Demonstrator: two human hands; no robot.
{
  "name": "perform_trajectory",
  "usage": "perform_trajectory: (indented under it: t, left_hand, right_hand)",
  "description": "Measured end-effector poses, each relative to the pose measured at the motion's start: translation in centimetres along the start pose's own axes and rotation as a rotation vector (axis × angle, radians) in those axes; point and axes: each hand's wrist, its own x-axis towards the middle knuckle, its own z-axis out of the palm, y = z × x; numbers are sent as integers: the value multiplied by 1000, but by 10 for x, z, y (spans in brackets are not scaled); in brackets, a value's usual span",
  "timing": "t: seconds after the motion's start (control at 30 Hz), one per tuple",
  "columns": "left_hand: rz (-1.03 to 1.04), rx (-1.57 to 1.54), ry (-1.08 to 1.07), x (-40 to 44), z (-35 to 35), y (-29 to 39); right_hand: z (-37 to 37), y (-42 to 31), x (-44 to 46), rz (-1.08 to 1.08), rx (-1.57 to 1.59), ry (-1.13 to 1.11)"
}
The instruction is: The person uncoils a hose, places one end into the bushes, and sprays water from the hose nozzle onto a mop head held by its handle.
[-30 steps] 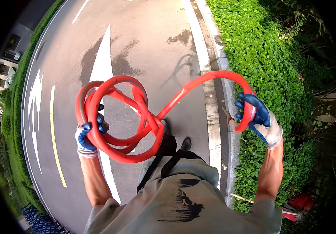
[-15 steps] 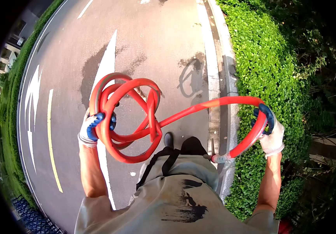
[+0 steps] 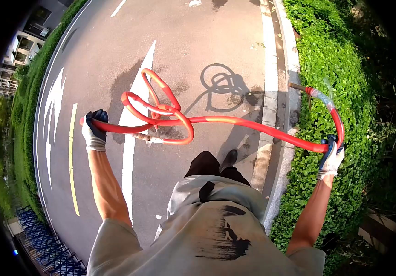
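Observation:
A long red hose (image 3: 248,123) stretches between my two gloved hands, with a loose tangle of loops nearer the left side. My left hand (image 3: 95,129), in a white and blue glove, is closed round the hose at the far left. At the right, my right hand (image 3: 331,154) grips it over the hedge. Beyond that hand the hose curves up to a taped end with a brown metal-like tip (image 3: 297,86). Another end wrapped in whitish tape (image 3: 148,138) hangs below the loops.
Under the hose lies a grey road (image 3: 198,50) with white arrows and a yellow line. A pale kerb (image 3: 281,184) and a green hedge (image 3: 326,60) run along the right. Blue fencing (image 3: 46,241) stands at the lower left.
The round coil at my left hand has opened into looser loops, and the hose between my hands is pulled straighter. The taped end by my right hand has swung upward.

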Motion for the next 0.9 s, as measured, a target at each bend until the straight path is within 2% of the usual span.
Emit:
perform_trajectory:
  t: [0.03, 0.17, 0.27, 0.37, 0.47, 0.57, 0.63, 0.7, 0.73, 0.77, 0.8, 0.83, 0.9]
  left_hand:
    - [14, 29, -63, 11, 1, 4]
    - [2, 34, -271, 60, 27, 23]
    - [111, -29, -156, 86, 45, 33]
    - [53, -202, -254, 139, 42, 31]
    - [84, -238, -259, 146, 80, 27]
    - [323, -129, -79, 135, 117, 39]
    - [541, 109, 26, 123, 142, 60]
    - [711, 1061, 10, 139, 101, 76]
    - [882, 1550, 17, 150, 77, 82]
    - [458, 2307, 123, 173, 42, 66]
    - [-350, 2515, -29, 135, 73, 48]
    - [-695, 2541, -249, 114, 55, 26]
    - [-1150, 2280, -668, 73, -6, -26]
  right_hand:
    - [24, -14, 13, 110, 89, 17]
    - [90, -26, 73, 180, 200, 7]
    - [97, -12, 112, 233, 395, -61]
    - [133, -31, 127, 134, 269, -80]
    - [157, -48, 139, 58, 120, -75]
    - [166, -55, 152, 77, 47, -85]
    - [171, -74, 164, 110, 107, -97]
    - [145, -94, 196, 160, 324, -185]
    - [126, -107, 221, 99, 306, -225]
    - [120, -126, 227, -2, 214, -175]
    - [114, -146, 233, -97, 116, -115]
    - [92, -165, 246, -129, 82, -104]
    - [50, -200, 266, -172, 54, -87]
